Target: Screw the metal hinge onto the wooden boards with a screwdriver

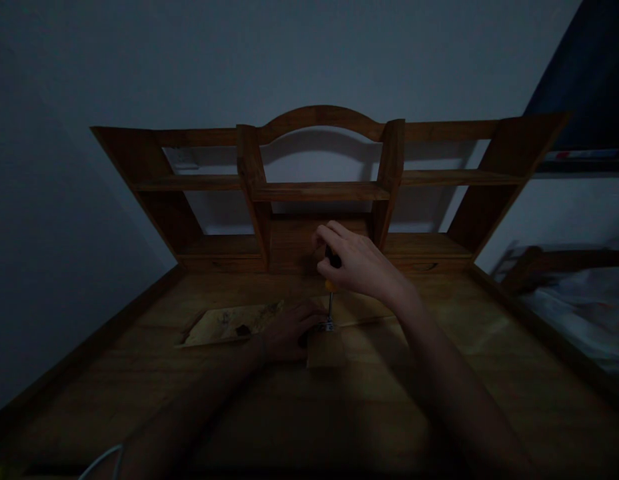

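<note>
My right hand (352, 263) is closed around the black and yellow handle of a screwdriver (330, 285), held nearly upright. Its shaft runs down to a small metal fitting (328, 327) at the far edge of a small wooden block (326, 350). Beside the block, my left hand (294, 330) grips its left side, with fingertips at the fitting. Dim light hides the fitting's exact shape and the screwdriver's tip. A pale strip of wrapping or paper (214, 325) with dark marks lies left of my left hand; a small dark piece (243, 330) rests on it.
A wooden desktop (469, 333) lies under my hands, bordered by raised side edges. Along its back stands a wooden shelf unit (322, 192) with an arched top, against a pale wall (189, 60). A pale sheet-like bundle (584, 307) is beyond the right edge.
</note>
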`<state>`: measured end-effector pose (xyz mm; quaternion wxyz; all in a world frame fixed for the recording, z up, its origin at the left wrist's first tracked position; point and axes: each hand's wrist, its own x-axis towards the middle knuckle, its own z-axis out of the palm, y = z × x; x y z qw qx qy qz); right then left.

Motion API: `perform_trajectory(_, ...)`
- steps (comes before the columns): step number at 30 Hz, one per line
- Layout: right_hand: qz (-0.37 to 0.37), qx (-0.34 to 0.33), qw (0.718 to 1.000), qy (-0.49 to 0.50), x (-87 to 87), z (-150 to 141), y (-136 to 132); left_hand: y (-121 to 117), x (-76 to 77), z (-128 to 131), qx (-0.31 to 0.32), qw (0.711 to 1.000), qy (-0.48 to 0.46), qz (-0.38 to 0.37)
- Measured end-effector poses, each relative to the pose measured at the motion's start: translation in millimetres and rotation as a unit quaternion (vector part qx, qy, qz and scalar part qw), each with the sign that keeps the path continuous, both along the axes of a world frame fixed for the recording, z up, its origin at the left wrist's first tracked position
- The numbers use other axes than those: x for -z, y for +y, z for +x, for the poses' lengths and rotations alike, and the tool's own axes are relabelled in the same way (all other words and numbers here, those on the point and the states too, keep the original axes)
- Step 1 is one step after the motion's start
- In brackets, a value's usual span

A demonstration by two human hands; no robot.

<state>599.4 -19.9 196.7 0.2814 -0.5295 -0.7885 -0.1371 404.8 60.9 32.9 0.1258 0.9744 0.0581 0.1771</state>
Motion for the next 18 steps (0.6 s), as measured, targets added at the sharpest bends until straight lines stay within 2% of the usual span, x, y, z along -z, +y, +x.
perform_trajectory(6,-0.004,0.040,0.999,-0.001,0.9,4.1,1.1,0.0,-0.2,-0.9,0.002,1.000,-0.002,-0.002)
perform_trajectory(11,-0.009,0.031,0.999,-0.004,0.4,3.8,-0.7,0.7,-0.3,-1.0,0.008,1.000,-0.002,0.001)
perform_trajectory(15,-0.007,0.073,0.997,-0.002,0.0,3.7,-0.6,-0.3,-1.4,-1.4,0.001,1.000,-0.008,0.005)
perform_trajectory(18,-0.011,0.063,0.998,-0.018,-0.2,3.7,0.0,-0.5,-1.2,-1.5,0.005,1.000,-0.009,0.010)
